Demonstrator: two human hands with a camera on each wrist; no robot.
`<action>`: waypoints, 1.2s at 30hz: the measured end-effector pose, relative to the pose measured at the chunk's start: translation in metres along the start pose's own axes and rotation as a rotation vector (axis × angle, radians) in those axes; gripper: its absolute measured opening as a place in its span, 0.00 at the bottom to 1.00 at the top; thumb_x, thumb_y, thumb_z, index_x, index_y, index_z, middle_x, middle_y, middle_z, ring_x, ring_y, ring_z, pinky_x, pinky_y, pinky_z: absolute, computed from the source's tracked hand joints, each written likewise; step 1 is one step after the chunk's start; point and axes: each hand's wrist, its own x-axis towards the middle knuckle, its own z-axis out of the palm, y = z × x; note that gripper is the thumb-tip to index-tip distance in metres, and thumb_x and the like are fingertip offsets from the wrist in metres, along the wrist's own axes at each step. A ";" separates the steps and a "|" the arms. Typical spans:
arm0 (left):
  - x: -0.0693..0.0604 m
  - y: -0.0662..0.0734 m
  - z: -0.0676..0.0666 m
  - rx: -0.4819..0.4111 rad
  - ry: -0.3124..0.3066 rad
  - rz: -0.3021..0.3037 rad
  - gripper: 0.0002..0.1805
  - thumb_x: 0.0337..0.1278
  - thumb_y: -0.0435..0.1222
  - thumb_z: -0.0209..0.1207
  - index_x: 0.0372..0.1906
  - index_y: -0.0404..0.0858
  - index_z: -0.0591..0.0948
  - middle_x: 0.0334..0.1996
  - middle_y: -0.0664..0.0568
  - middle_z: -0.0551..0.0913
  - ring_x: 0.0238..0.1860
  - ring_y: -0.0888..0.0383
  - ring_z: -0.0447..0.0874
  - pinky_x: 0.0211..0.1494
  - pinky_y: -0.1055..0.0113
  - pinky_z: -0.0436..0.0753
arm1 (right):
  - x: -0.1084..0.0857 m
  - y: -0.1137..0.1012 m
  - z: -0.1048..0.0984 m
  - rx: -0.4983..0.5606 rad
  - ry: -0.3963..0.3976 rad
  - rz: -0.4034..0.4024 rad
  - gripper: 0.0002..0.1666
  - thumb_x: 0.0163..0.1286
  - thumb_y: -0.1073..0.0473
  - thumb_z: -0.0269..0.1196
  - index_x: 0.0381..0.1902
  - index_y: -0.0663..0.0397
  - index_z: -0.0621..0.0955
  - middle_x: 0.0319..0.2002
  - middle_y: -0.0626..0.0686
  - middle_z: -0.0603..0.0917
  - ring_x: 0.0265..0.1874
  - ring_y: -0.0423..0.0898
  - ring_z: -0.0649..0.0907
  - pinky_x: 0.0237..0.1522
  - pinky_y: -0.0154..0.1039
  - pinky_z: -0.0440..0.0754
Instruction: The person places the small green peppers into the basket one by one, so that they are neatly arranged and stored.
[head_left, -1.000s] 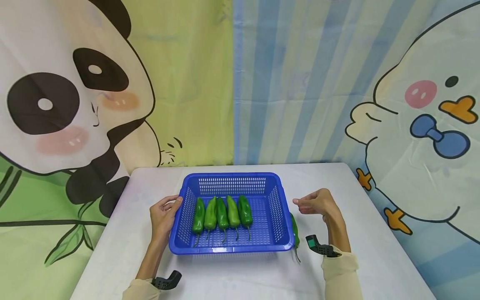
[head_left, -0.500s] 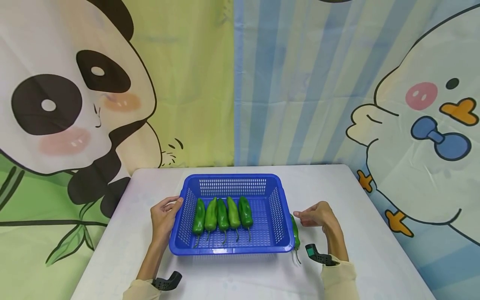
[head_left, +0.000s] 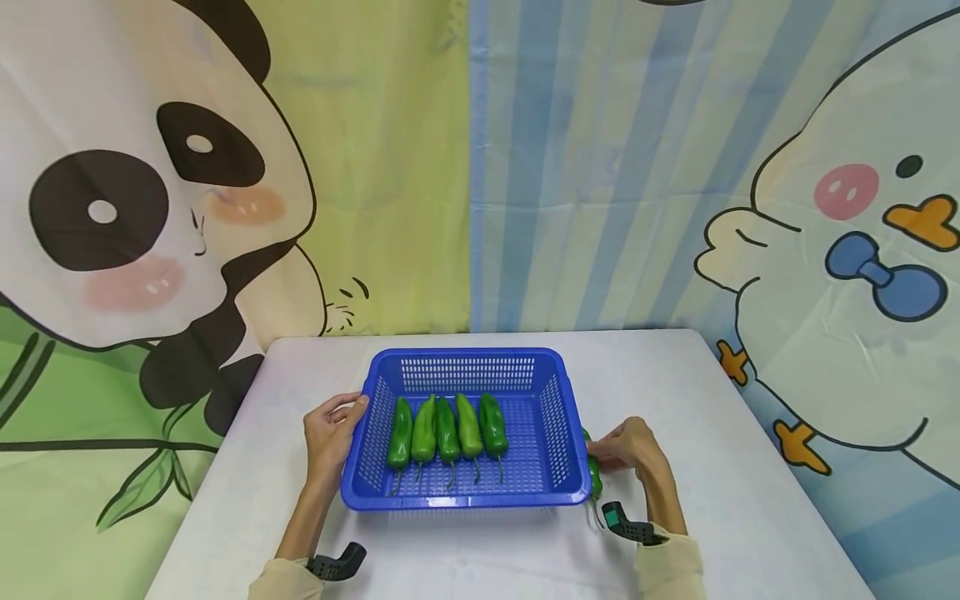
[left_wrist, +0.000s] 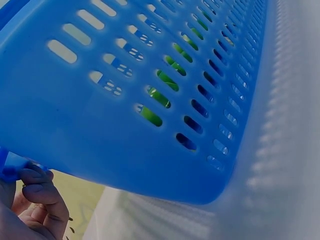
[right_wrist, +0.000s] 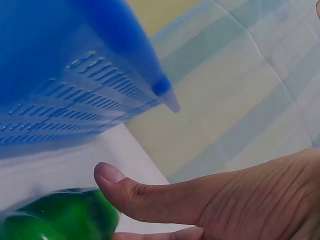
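A blue plastic basket (head_left: 465, 500) stands on the table, with several green peppers (head_left: 448, 429) lying side by side inside it. At its left rim my left hand (head_left: 327, 433) pinches the edge between thumb and curled fingers; the left wrist view shows these fingers (left_wrist: 45, 200) at the rim. One more green pepper (head_left: 595, 479) lies on the table just outside the basket's right side, partly hidden by the rim and my right hand (head_left: 630, 446). In the right wrist view the thumb (right_wrist: 150, 197) is against that pepper (right_wrist: 60, 217), with fingers on its other side.
The white table (head_left: 480, 558) extends around the basket to the cloth backdrop. Behind it hang a panda print (head_left: 112, 292) on the left and a white bird print (head_left: 862, 350) on the right. Each wrist wears a black camera band.
My right hand has come down and toward the body, from above the table to the pepper beside the basket. The left hand has stayed on the rim.
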 end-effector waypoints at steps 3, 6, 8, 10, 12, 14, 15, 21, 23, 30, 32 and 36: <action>-0.001 0.001 0.000 -0.002 0.011 0.001 0.22 0.74 0.44 0.70 0.60 0.31 0.88 0.27 0.64 0.91 0.26 0.66 0.90 0.31 0.74 0.89 | -0.001 -0.002 0.004 -0.033 0.004 -0.016 0.15 0.66 0.65 0.78 0.41 0.74 0.86 0.32 0.64 0.93 0.29 0.55 0.94 0.39 0.47 0.95; -0.001 0.002 0.003 -0.015 0.011 0.001 0.21 0.73 0.43 0.71 0.59 0.31 0.88 0.26 0.63 0.91 0.25 0.65 0.90 0.30 0.73 0.88 | -0.003 -0.003 0.006 -0.060 0.017 -0.016 0.15 0.64 0.65 0.78 0.39 0.72 0.86 0.31 0.62 0.92 0.27 0.52 0.93 0.40 0.47 0.93; -0.001 0.002 0.003 -0.021 0.003 0.003 0.21 0.73 0.42 0.71 0.58 0.31 0.88 0.26 0.61 0.91 0.25 0.64 0.90 0.30 0.72 0.89 | -0.004 -0.003 0.007 -0.074 0.030 -0.011 0.15 0.63 0.65 0.78 0.39 0.71 0.85 0.30 0.62 0.92 0.27 0.51 0.93 0.40 0.48 0.92; 0.000 0.001 0.004 -0.023 -0.006 0.008 0.21 0.73 0.43 0.71 0.58 0.31 0.88 0.27 0.60 0.91 0.26 0.64 0.90 0.31 0.72 0.89 | -0.004 -0.003 0.008 -0.083 0.044 -0.008 0.14 0.63 0.65 0.77 0.39 0.72 0.84 0.30 0.63 0.92 0.26 0.51 0.92 0.41 0.49 0.92; 0.000 0.001 0.005 -0.022 -0.008 0.015 0.21 0.73 0.43 0.71 0.58 0.31 0.88 0.28 0.59 0.92 0.26 0.64 0.90 0.31 0.72 0.90 | -0.005 -0.003 0.008 -0.084 0.050 -0.009 0.14 0.64 0.66 0.77 0.39 0.72 0.84 0.30 0.63 0.92 0.26 0.52 0.92 0.42 0.50 0.92; -0.001 0.001 0.005 -0.020 -0.003 0.027 0.20 0.74 0.42 0.70 0.57 0.30 0.88 0.28 0.57 0.92 0.27 0.64 0.90 0.32 0.72 0.90 | -0.004 -0.004 0.009 -0.085 0.056 -0.005 0.13 0.63 0.67 0.77 0.39 0.72 0.84 0.30 0.63 0.91 0.26 0.51 0.92 0.40 0.48 0.91; -0.001 0.001 0.005 -0.017 0.001 0.033 0.20 0.74 0.42 0.70 0.57 0.30 0.88 0.29 0.56 0.92 0.27 0.64 0.91 0.32 0.72 0.90 | -0.004 -0.005 0.010 -0.084 0.057 -0.004 0.13 0.63 0.68 0.77 0.38 0.72 0.84 0.30 0.63 0.91 0.25 0.50 0.92 0.39 0.47 0.91; -0.002 0.000 0.001 -0.007 0.022 0.042 0.18 0.74 0.40 0.70 0.55 0.29 0.88 0.28 0.57 0.92 0.26 0.64 0.90 0.30 0.72 0.89 | -0.001 -0.005 0.013 -0.060 0.047 0.015 0.11 0.63 0.69 0.76 0.37 0.71 0.84 0.30 0.63 0.91 0.25 0.50 0.91 0.34 0.41 0.87; 0.000 0.000 0.003 -0.006 0.019 0.041 0.18 0.74 0.40 0.70 0.55 0.30 0.88 0.27 0.60 0.92 0.25 0.64 0.90 0.29 0.72 0.89 | -0.001 -0.003 0.012 -0.042 0.045 0.013 0.12 0.64 0.69 0.76 0.37 0.71 0.84 0.30 0.64 0.92 0.26 0.52 0.92 0.35 0.43 0.89; 0.000 0.000 0.004 -0.005 0.008 0.047 0.19 0.74 0.42 0.70 0.56 0.30 0.88 0.28 0.57 0.92 0.26 0.63 0.91 0.30 0.71 0.90 | 0.001 0.001 0.010 0.009 0.045 0.016 0.14 0.64 0.66 0.77 0.39 0.71 0.83 0.31 0.63 0.91 0.26 0.51 0.92 0.37 0.45 0.93; 0.000 0.001 0.003 -0.007 0.011 0.047 0.19 0.74 0.42 0.70 0.56 0.30 0.88 0.29 0.55 0.93 0.26 0.63 0.91 0.30 0.71 0.90 | 0.001 0.000 0.008 0.018 0.040 0.023 0.17 0.64 0.64 0.78 0.41 0.70 0.82 0.32 0.63 0.91 0.26 0.50 0.92 0.37 0.44 0.92; -0.002 0.001 0.002 -0.020 0.007 0.039 0.19 0.74 0.41 0.70 0.57 0.29 0.88 0.31 0.52 0.93 0.27 0.63 0.91 0.31 0.71 0.91 | 0.000 -0.004 0.002 0.021 0.028 0.026 0.23 0.65 0.59 0.79 0.46 0.70 0.81 0.37 0.64 0.91 0.29 0.51 0.92 0.44 0.49 0.90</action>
